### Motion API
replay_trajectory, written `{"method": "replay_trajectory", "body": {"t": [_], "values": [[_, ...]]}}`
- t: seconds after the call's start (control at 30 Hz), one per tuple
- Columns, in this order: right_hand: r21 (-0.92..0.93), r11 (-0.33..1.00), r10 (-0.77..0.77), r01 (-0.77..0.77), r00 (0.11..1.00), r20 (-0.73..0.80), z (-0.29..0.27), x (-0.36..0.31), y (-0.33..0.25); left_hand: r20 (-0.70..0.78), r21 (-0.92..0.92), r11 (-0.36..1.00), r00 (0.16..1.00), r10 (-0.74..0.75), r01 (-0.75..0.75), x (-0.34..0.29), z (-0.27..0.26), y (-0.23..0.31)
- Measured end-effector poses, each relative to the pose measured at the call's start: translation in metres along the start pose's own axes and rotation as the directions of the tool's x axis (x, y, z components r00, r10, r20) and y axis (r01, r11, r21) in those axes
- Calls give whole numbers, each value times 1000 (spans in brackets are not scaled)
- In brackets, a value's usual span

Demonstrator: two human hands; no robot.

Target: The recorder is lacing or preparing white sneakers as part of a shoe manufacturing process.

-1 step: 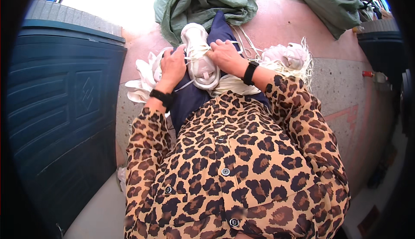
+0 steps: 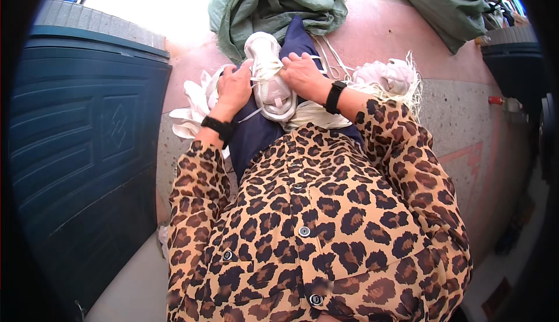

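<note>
White shoe (image 2: 278,101) lies on the wearer's dark trousers (image 2: 256,138), between both hands; we judge it light, with a soft, yielding upper and a firmer sole, best steadied by its sides. Pale laces (image 2: 268,68) look limp and easy to pinch. We see the left hand (image 2: 234,87) half curled at one side, the right hand (image 2: 305,78) loosely bent opposite, wrists angled inward; whether either grips a lace, we cannot tell.

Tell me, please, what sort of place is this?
Probably an entrance area of a home or small workshop, though which is unclear: a dark blue panelled door, hard pink and grey ground, and a bulky green sack.
</note>
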State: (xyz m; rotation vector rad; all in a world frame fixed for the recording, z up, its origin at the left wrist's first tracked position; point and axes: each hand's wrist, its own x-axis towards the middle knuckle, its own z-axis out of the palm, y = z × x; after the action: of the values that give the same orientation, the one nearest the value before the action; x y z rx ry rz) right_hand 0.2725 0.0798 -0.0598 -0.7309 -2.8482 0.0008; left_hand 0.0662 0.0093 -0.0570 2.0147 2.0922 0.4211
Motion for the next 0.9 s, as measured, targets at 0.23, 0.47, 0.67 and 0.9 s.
{"method": "replay_trajectory", "body": {"t": [0.23,0.47,0.67,0.9], "values": [[296,952,93,-80,995,-32,-38,17,-1,300,-412,880,947,-116,238,20,-22,-8],[766,628,580,138,573,-579,-202,13,66,352,-657,612,897,-267,440,9,-39,-1],[971,-187,348,-149,914,207,-139,11,41,343,-684,561,884,-317,466,4,-26,-10],[684,-81,181,-725,664,725,-20,21,-38,339,-730,478,866,-367,488,0,-18,-11]]}}
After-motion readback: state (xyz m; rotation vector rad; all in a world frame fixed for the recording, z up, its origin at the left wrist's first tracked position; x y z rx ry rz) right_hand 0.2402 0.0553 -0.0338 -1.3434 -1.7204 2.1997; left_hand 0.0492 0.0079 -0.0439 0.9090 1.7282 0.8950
